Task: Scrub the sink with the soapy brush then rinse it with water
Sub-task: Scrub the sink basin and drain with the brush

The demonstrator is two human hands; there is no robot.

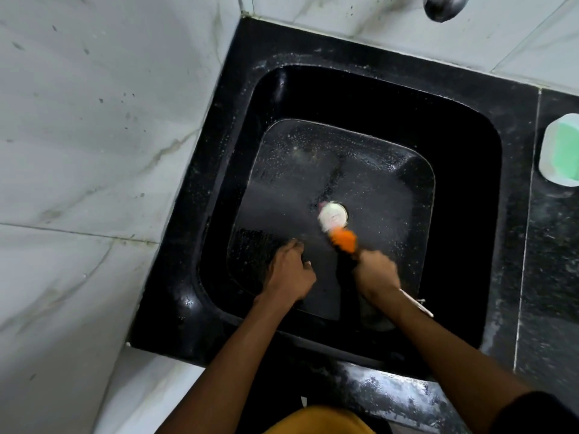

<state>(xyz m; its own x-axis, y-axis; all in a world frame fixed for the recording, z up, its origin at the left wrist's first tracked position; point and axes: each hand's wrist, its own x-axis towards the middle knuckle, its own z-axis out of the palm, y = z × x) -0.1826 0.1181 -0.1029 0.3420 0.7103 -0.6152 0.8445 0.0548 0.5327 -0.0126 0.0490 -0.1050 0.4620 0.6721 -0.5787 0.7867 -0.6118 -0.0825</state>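
Observation:
A deep black sink [219, 189] fills the middle of the view, its flat bottom wet and speckled with foam. My right hand [377, 277] is shut on the orange handle of a brush [343, 238], whose white bristle head lies blurred over the drain in the sink floor. My left hand [291, 272] rests low in the sink near the front left of the bottom, fingers curled, holding nothing that I can see. Both forearms reach in over the front rim.
A metal tap spout [441, 6] hangs at the top right above the back ledge. A white dish with green soap [560, 151] sits on the black counter at the right. Marble wall tiles close the left side and the back.

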